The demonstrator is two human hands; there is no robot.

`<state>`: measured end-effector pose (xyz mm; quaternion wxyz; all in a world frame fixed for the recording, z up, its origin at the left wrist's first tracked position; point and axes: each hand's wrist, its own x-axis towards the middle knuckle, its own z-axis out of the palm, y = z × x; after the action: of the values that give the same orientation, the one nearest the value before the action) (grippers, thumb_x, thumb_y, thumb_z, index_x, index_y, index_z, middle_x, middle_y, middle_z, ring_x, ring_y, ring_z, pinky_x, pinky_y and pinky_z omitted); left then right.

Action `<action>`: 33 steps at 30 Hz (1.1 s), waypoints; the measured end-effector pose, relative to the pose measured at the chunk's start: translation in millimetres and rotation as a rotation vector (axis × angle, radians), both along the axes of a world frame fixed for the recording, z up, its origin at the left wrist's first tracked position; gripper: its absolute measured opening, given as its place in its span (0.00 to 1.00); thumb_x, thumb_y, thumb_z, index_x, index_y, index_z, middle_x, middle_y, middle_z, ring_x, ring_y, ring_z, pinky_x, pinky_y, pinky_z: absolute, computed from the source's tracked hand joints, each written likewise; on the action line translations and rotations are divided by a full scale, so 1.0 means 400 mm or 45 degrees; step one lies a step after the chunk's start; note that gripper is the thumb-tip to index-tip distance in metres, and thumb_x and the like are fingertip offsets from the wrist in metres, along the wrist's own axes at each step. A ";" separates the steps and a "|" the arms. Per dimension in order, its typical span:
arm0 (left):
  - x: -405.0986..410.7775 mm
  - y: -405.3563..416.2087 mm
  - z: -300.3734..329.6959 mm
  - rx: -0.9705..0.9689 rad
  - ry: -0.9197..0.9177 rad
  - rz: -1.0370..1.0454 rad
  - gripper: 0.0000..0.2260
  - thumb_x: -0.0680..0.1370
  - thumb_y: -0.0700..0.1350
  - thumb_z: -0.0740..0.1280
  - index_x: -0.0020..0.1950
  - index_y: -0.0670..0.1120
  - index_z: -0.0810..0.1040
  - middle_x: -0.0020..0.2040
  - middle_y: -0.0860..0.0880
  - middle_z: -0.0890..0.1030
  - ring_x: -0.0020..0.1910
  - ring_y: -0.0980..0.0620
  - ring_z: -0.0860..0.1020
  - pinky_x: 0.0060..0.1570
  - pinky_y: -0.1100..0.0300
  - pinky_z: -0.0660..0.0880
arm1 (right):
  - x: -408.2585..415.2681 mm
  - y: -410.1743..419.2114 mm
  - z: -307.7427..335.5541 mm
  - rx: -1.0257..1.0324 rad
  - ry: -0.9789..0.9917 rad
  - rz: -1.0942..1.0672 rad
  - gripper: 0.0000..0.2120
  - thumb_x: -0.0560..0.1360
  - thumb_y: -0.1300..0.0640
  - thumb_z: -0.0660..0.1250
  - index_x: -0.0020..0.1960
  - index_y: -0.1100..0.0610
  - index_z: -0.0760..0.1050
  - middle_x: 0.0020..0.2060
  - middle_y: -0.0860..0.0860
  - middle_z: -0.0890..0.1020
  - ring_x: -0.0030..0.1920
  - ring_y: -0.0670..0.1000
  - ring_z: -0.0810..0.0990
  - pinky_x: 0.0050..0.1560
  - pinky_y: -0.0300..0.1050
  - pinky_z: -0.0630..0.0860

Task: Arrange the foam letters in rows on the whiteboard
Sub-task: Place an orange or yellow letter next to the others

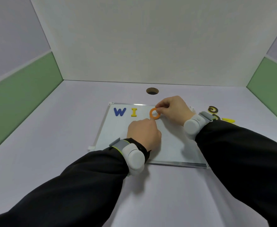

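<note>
Pale tabletop point(52, 161) carries a whiteboard point(172, 145), where the right hand point(172, 110) pinches an orange O point(154, 113) near its far edge, the left hand point(142, 133) fingertip steadying it, apparently to line it up after the W point(119, 111) and I point(134, 112).

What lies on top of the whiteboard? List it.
On the whiteboard: a blue W, a yellow I and an orange O pinched by the right hand. The left hand covers part of the board.

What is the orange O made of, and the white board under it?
The orange O looks like soft foam: matte, thick-edged, no shine. The whiteboard looks smooth and glossy, probably a coated panel, with a silvery rim that may be metal or plastic. The right hand pinches the O.
</note>
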<state>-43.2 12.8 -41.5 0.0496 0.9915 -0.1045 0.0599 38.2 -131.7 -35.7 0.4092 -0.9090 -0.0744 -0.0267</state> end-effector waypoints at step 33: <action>0.024 0.015 -0.026 -0.126 0.021 0.046 0.13 0.80 0.49 0.54 0.59 0.45 0.70 0.38 0.49 0.73 0.34 0.48 0.73 0.34 0.56 0.65 | 0.031 0.062 -0.013 -0.254 0.013 0.093 0.11 0.76 0.58 0.67 0.56 0.56 0.83 0.53 0.50 0.83 0.49 0.45 0.75 0.52 0.37 0.67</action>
<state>-33.7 18.7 -51.8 0.0984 0.9900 -0.0831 0.0577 50.6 -107.1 -40.8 0.3176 -0.9421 -0.1078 0.0003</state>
